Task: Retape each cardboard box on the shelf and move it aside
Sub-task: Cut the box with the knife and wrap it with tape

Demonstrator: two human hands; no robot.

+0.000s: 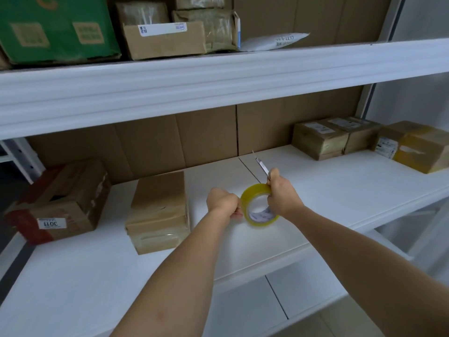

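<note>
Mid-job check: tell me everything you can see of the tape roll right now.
The tape roll is a ring of glossy, yellowish clear tape with an open core, held on edge above the white shelf. The right hand grips its far side along with a slim utility knife. The left hand pinches at its near edge, apparently the loose end. It touches no box.

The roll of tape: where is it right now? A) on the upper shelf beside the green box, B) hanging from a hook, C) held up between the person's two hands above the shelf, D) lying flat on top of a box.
C: the yellowish tape roll is off the white shelf, gripped by the right hand, which also holds a utility knife, while the left hand pinches at its edge.
</note>
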